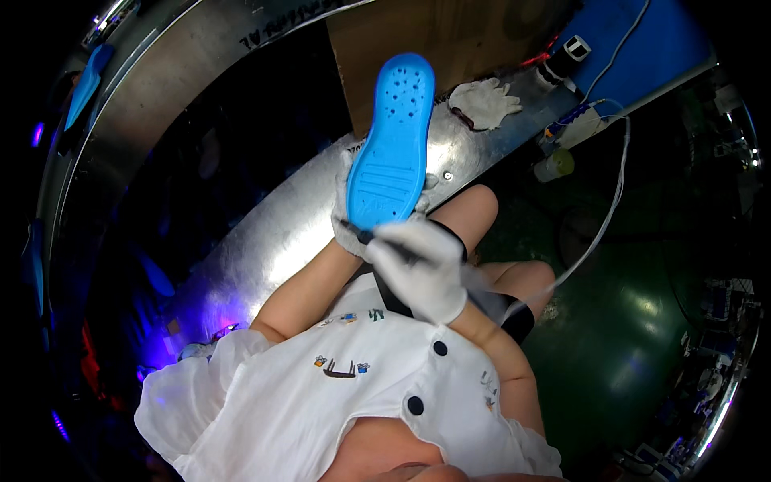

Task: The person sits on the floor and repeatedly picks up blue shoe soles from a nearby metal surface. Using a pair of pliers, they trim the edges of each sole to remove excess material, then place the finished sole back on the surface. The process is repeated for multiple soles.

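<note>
A bright blue shoe sole [391,136] is held up in front of me, its heel or toe end with small holes pointing away and its ridged end towards me. My left hand [343,193], in a pale glove, grips it from beneath, with fingers showing along both edges. At the near end of the sole, my gloved right hand [422,265] is closed round a dark, slim tool [364,235] whose tip lies by the sole's lower left rim. Motion blurs this hand, so the tool's exact kind is unclear.
Beyond the sole, a pale work glove [484,104] lies on the metal bench [301,201] before a brown cardboard sheet [450,48]. A black-and-white cylinder [564,60], a small bottle [554,165] and a looping pale cable [620,189] are at the right. Blue soles stand at far left.
</note>
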